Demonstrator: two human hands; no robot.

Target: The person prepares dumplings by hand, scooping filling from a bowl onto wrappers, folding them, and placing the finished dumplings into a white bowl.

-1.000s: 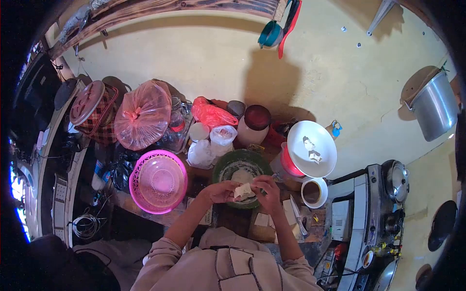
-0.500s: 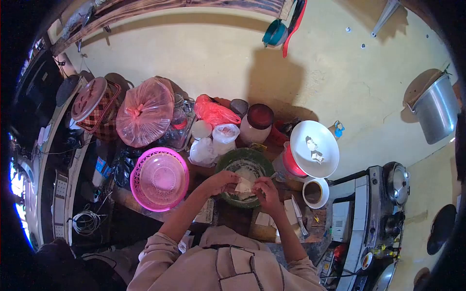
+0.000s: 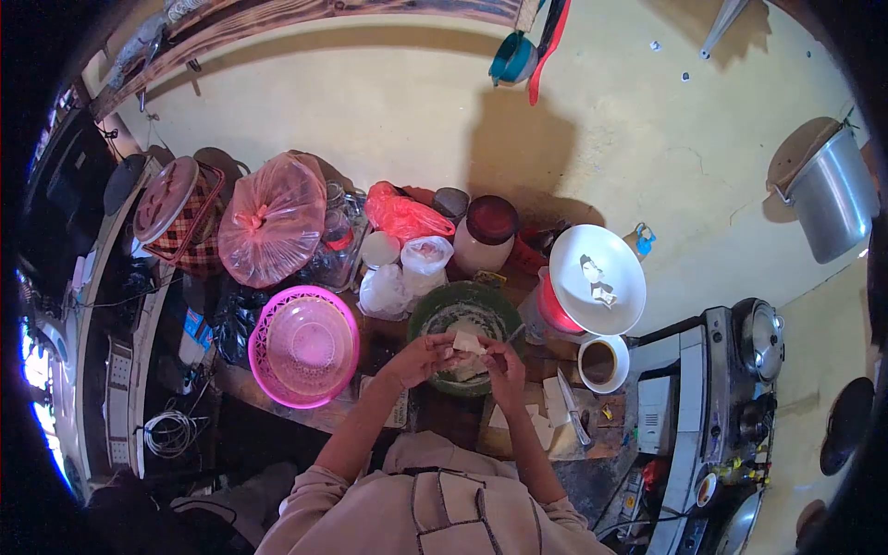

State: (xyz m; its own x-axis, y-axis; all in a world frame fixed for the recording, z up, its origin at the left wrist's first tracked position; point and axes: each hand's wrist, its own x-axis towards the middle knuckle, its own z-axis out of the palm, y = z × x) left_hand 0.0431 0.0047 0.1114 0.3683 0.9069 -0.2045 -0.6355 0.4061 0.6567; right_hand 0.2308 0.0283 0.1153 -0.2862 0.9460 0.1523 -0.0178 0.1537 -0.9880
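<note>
Left hand (image 3: pixel 427 360) and right hand (image 3: pixel 504 364) both grip pale piece (image 3: pixel 469 343) over green basin (image 3: pixel 433 305) | knife (image 3: pixel 572 407) at basin's 4 o'clock | I'd pinch lightly, sparing edges

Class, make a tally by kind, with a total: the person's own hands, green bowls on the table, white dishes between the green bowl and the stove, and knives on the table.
Hands: 2 (left hand, right hand)
Green bowls: 1 (green bowl)
White dishes: 2 (large dish, small bowl)
Knives: 1 (knife)
Total: 6
</note>
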